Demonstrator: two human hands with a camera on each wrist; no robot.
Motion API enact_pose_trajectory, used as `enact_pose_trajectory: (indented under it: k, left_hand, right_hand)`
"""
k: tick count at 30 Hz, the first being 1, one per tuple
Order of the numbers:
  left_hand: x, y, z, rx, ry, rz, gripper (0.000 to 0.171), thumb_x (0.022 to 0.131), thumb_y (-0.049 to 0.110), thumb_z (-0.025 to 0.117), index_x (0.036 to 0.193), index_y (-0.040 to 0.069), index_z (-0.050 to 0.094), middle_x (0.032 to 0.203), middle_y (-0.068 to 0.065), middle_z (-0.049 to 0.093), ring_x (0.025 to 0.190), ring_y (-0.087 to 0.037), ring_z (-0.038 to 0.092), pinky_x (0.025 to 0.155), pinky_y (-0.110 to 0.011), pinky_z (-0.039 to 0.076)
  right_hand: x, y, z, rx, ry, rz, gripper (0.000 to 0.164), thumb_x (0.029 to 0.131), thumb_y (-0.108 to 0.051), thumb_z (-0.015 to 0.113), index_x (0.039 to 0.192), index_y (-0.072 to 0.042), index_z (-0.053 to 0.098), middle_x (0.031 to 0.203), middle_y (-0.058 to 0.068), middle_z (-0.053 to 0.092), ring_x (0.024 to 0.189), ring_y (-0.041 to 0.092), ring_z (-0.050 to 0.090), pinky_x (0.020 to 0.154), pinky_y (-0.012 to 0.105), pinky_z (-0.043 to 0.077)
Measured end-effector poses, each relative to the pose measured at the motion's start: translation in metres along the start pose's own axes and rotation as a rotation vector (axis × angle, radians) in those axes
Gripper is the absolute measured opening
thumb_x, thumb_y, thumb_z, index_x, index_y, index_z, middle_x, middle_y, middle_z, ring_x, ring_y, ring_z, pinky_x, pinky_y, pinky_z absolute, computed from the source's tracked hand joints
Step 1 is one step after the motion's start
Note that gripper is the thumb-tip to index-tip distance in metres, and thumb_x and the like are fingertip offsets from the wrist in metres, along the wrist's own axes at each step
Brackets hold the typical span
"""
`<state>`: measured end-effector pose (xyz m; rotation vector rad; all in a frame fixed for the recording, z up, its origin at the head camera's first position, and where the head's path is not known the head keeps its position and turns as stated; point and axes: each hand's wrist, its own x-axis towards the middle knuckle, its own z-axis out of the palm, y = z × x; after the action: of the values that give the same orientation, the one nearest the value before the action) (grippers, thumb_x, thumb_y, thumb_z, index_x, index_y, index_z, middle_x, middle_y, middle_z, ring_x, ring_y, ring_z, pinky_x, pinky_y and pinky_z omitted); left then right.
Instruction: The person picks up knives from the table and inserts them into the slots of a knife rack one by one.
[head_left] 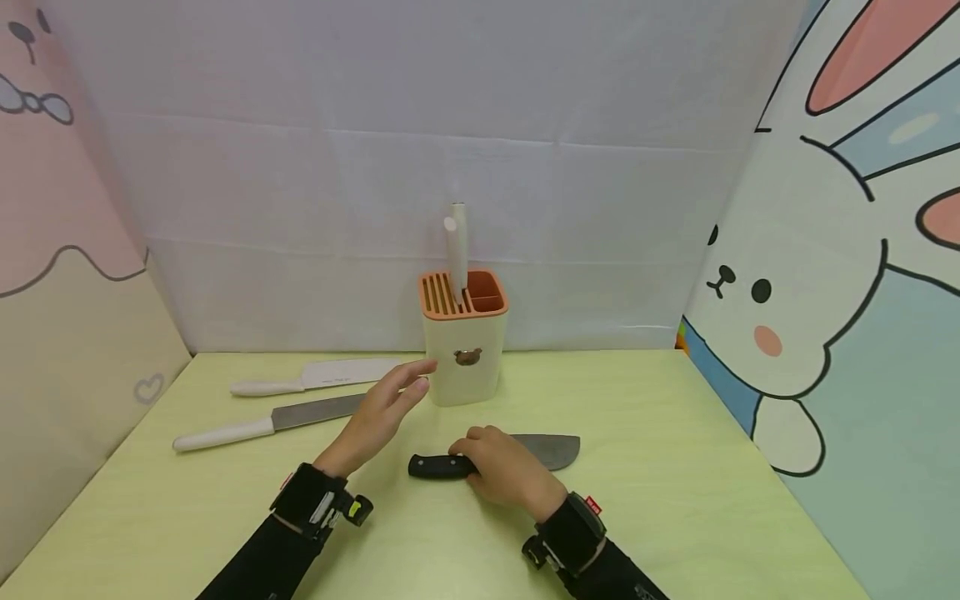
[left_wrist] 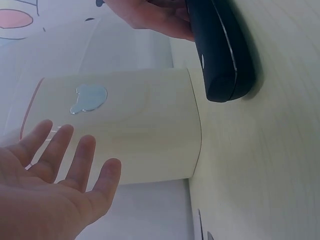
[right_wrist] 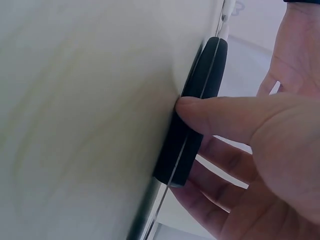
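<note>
My right hand (head_left: pixel 512 472) holds the black handle of a kitchen knife (head_left: pixel 433 467), whose broad grey blade points right, low over the table. In the right wrist view the thumb (right_wrist: pixel 215 115) lies on one side of the handle and the fingers (right_wrist: pixel 220 187) on the other. My left hand (head_left: pixel 381 414) is held with its fingers spread, in front of the cream knife block (head_left: pixel 465 367) and holding nothing. The block has an orange slotted top and a bear-shaped badge (left_wrist: pixel 90 98). White handles of two knives (head_left: pixel 459 250) stick up from its slots.
Left of the block, a white-handled cleaver-like knife (head_left: pixel 268 387) and a long white-handled knife (head_left: pixel 225 434) lie on the yellow-green table (head_left: pixel 675 500). The left hand partly hides the long blade. A white back wall (head_left: pixel 300 192) and printed side panels (head_left: pixel 885 400) enclose the table.
</note>
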<state>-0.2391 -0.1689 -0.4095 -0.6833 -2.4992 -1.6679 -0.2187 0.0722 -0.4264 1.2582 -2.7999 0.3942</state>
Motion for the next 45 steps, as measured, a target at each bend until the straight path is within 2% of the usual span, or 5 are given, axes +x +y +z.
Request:
enact_pose_trajectory:
  k: [15,25,32,37,45]
  left_hand:
    - [0.001,-0.003,-0.001,-0.008,0.005,0.0,0.05,0.116,0.04,0.045,0.16,0.016,0.047,0.163,-0.005,0.047,0.152,-0.033,0.042,0.12,-0.065,0.035]
    - [0.001,-0.003,-0.002,-0.025,0.011,-0.012,0.05,0.115,0.041,0.046,0.159,0.017,0.048,0.164,-0.005,0.047,0.153,-0.036,0.04,0.121,-0.065,0.033]
    - [0.001,-0.004,0.0,-0.011,0.016,-0.032,0.051,0.115,0.042,0.046,0.16,0.017,0.047,0.164,-0.005,0.047,0.153,-0.034,0.041,0.121,-0.066,0.032]
    - [0.001,-0.006,0.001,-0.007,0.02,-0.046,0.052,0.115,0.043,0.047,0.159,0.018,0.048,0.163,-0.004,0.047,0.152,-0.032,0.043,0.121,-0.065,0.033]
    - [0.002,-0.009,0.003,-0.013,0.018,-0.034,0.05,0.115,0.04,0.047,0.159,0.015,0.048,0.163,-0.008,0.047,0.152,-0.035,0.042,0.12,-0.066,0.034]
  right_hand:
    - [-0.001,0.001,-0.002,0.006,-0.007,-0.022,0.032,0.091,0.0,0.082,0.121,-0.007,0.076,0.107,0.004,0.07,0.102,0.021,0.068,0.091,0.031,0.057]
    - [-0.003,0.005,-0.018,0.104,0.001,-0.022,0.037,0.092,0.0,0.081,0.127,-0.008,0.073,0.108,0.002,0.068,0.101,0.015,0.064,0.09,0.028,0.056]
    - [-0.006,0.004,-0.038,0.158,0.053,-0.041,0.037,0.094,0.0,0.079,0.129,-0.005,0.071,0.11,0.005,0.068,0.097,0.015,0.061,0.088,0.031,0.055]
    - [-0.011,0.006,-0.051,0.186,0.134,-0.06,0.038,0.095,-0.001,0.078,0.132,-0.005,0.069,0.115,0.007,0.07,0.101,0.018,0.064,0.09,0.035,0.056]
    - [-0.017,0.011,-0.068,0.301,0.24,-0.063,0.045,0.094,0.0,0.079,0.136,-0.004,0.065,0.114,0.007,0.07,0.096,0.018,0.067,0.086,0.038,0.059]
